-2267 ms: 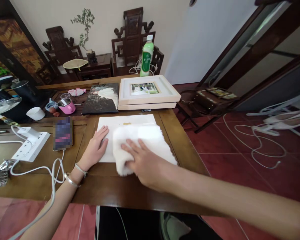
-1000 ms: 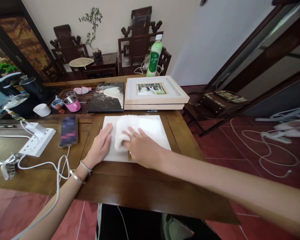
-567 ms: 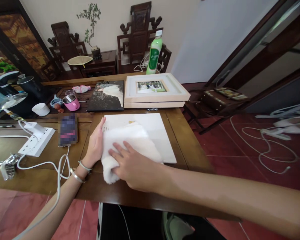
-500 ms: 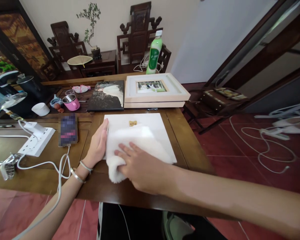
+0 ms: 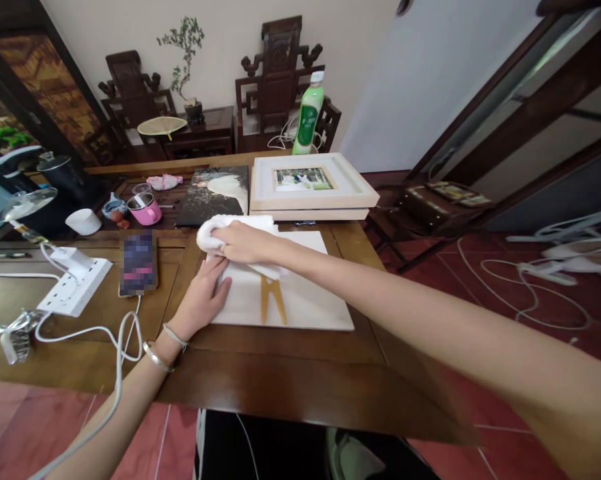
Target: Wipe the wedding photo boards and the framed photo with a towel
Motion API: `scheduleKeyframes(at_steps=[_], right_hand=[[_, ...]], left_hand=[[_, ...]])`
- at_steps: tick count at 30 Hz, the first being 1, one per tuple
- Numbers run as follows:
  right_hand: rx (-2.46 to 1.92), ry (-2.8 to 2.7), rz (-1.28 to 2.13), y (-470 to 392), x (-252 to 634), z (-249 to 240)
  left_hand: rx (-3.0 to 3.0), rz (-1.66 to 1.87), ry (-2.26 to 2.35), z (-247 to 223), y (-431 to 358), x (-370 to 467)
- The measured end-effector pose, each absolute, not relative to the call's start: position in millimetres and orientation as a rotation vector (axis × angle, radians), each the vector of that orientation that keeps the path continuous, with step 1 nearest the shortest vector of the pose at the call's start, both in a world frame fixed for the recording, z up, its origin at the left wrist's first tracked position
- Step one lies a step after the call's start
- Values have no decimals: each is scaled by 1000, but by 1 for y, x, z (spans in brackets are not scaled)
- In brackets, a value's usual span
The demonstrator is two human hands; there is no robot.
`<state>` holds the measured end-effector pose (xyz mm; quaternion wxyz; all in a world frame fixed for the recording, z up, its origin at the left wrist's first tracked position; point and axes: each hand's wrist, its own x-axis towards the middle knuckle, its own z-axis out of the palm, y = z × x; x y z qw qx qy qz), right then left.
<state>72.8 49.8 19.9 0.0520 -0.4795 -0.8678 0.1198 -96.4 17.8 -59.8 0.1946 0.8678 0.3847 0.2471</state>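
A flat white board [image 5: 310, 301] lies on the wooden table, with a yellow forked piece [image 5: 272, 300] on its face. My right hand [image 5: 243, 243] grips a bunched white cloth [image 5: 211, 237] and presses it over the board's far left corner. Part of the cloth spreads rightward beneath the wrist and covers the upper end of the yellow piece. Resting on the board's left edge is my left hand [image 5: 207, 293], thumb apart from the fingers and nothing in its grasp. Its fingertips are close below the cloth.
Behind the board are stacked picture frames [image 5: 315, 212], a dark photo panel [image 5: 210, 197] and a green bottle [image 5: 307, 117]. A phone [image 5: 138, 262], a power strip [image 5: 75, 287], a pink mug [image 5: 145, 209] and loose white cable [image 5: 97, 327] occupy the left side.
My right hand has moved the cloth from the board's near left part to its far left corner, uncovering the yellow piece's legs. My left hand has shifted slightly nearer, its thumb now on the board.
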Motion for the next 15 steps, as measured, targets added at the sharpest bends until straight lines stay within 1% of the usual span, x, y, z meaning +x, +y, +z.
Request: scheduleKeyframes(at_steps=[4, 8, 12, 15], right_hand=[[-1533, -2623, 379, 55, 75, 29], [-1658, -2590, 361, 40, 115, 32], [-1781, -2529, 307, 14, 166, 21], [-1867, -2504, 257, -16, 189, 6]], left_hand=[[2426, 684, 1097, -63, 19, -99], [2428, 655, 1117, -66, 19, -101], [2432, 645, 1122, -66, 19, -101], [2433, 651, 1128, -66, 20, -99]])
